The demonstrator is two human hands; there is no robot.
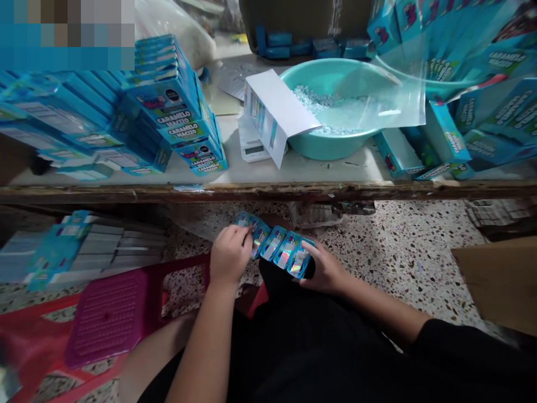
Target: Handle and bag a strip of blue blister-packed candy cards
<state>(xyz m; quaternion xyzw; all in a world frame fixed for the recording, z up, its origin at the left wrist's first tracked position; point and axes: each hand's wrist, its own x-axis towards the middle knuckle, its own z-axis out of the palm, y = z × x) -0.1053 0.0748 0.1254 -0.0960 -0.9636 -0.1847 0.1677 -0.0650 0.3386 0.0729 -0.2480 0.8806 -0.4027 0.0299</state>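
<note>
Above my lap is a row of several small blue packs (286, 253) with rounded corners and shiny, rainbow-glinting fronts. The packs lie side by side in a slanting line, and I cannot tell whether they are joined. My left hand (230, 252) is closed at the far left end, its fingertips pressed on the packs there. Around the right end, my right hand (325, 267) grips the outermost pack between the thumb and fingers. Parts of both end packs are hidden by the fingers.
Ahead runs a worktable with a rough wooden edge (251, 192). On it stand stacked blue boxes (180, 120), a turquoise basin (331, 146) holding small pale pieces, a white scale (250, 152) and a folded card (279, 106). A magenta stool (111, 316) is at left, cardboard (499, 285) at right.
</note>
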